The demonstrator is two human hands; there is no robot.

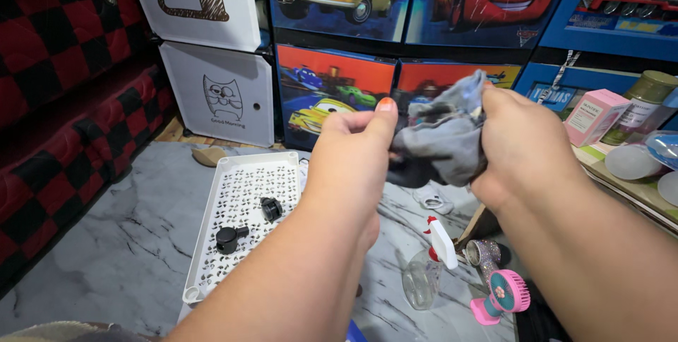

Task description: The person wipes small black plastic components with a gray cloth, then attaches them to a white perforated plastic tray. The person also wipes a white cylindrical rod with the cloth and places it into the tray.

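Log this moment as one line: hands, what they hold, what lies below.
left hand: pinching grey cloth | right hand: gripping same cloth | below: white perforated plastic tray, clear spray bottle, pink handheld fan

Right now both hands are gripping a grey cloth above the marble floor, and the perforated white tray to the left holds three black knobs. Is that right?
Not quite. The head view shows two black knobs on the perforated white tray, not three. The rest holds: left hand and right hand grip the grey cloth above the marble floor.

The cloth (445,140) was grey, the perforated tray (244,218) white, the small fan (503,296) pink, the floor (106,257) grey marble-patterned.
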